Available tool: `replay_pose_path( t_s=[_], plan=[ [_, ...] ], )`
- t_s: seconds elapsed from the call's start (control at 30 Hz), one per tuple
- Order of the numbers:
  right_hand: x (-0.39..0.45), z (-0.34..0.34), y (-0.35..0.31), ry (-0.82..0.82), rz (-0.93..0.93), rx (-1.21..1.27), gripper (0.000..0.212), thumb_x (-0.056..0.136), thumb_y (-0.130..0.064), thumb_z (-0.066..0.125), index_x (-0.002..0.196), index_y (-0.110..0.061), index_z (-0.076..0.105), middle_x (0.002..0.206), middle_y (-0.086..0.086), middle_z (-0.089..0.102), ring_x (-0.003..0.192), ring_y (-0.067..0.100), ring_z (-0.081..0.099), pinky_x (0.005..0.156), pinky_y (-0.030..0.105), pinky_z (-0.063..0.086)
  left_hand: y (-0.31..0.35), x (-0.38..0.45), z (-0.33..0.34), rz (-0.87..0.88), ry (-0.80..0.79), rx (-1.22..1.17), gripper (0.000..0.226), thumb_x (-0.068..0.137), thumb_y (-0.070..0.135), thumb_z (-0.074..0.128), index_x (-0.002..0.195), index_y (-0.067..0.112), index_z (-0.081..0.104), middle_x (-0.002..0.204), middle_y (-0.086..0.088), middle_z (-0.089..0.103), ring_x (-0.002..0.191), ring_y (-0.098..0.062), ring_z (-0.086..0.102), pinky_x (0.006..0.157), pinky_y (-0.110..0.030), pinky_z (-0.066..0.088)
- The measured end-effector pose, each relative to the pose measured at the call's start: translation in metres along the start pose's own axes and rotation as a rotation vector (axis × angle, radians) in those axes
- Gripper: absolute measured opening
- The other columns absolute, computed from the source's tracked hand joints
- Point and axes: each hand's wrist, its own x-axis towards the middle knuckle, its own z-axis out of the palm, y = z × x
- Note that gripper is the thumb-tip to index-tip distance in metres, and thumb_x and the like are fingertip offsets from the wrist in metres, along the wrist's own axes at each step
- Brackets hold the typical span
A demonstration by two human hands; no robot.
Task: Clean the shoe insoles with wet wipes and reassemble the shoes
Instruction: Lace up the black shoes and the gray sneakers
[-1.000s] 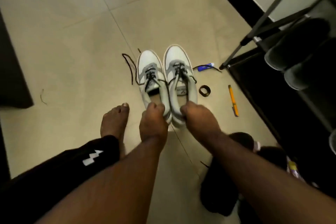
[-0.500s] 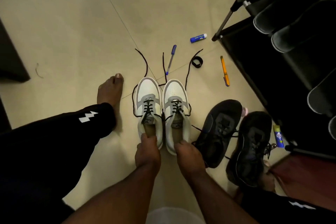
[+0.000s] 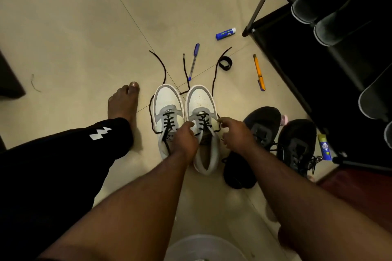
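Two white-and-grey sneakers stand side by side on the tiled floor, toes pointing away. The left sneaker (image 3: 166, 110) has black laces and nothing touching it. Both hands are at the lacing of the right sneaker (image 3: 201, 101). My left hand (image 3: 184, 140) has its fingers curled at the left edge of the lacing, on the lace there. My right hand (image 3: 235, 133) pinches the lace at the right edge with thumb and forefinger. Loose lace ends (image 3: 215, 74) trail over the floor beyond the toes. No insole or wet wipe can be made out.
A pair of black shoes (image 3: 263, 125) lies just right of my right hand. A dark shoe rack (image 3: 343, 53) fills the right side. A blue pen (image 3: 194, 61), glue stick (image 3: 226, 33), orange cutter (image 3: 259, 72) and black ring (image 3: 225, 62) lie beyond the sneakers. My bare foot (image 3: 125, 101) is at left.
Both hands have left the heels of the two sneakers and moved forward to the lacing of the right sneaker. The sneakers were drawn closer to me earlier.
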Motion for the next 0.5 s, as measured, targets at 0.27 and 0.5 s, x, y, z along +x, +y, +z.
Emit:
replay_pose_path(
  t_s=[0.27,0.5],
  plan=[
    [0.011,-0.007,0.015,-0.184,-0.170,-0.244,0.009,0.093,-0.014,0.055,0.097,-0.012,0.062,0.106,0.005,0.053,0.099,0.022,0.052,0.087,0.034,0.043,0.008,-0.007,0.001,0.049,-0.011,-0.065,0.009,0.090,0.005,0.057,0.091,0.011,0.064,0.084,-0.002,0.063,0.078,-0.018,0.057,0.064,-0.025,0.043],
    [-0.016,-0.051,0.019,-0.237,-0.082,-0.119,0.010,0.099,-0.021,0.048,0.102,-0.016,0.056,0.088,-0.002,0.063,0.076,0.008,0.056,0.068,0.026,0.047,0.032,-0.012,-0.019,0.047,-0.149,-0.056,0.011,0.090,0.006,0.057,0.092,0.017,0.057,0.075,-0.004,0.058,0.056,-0.013,0.047,0.052,-0.024,0.036]
  ],
)
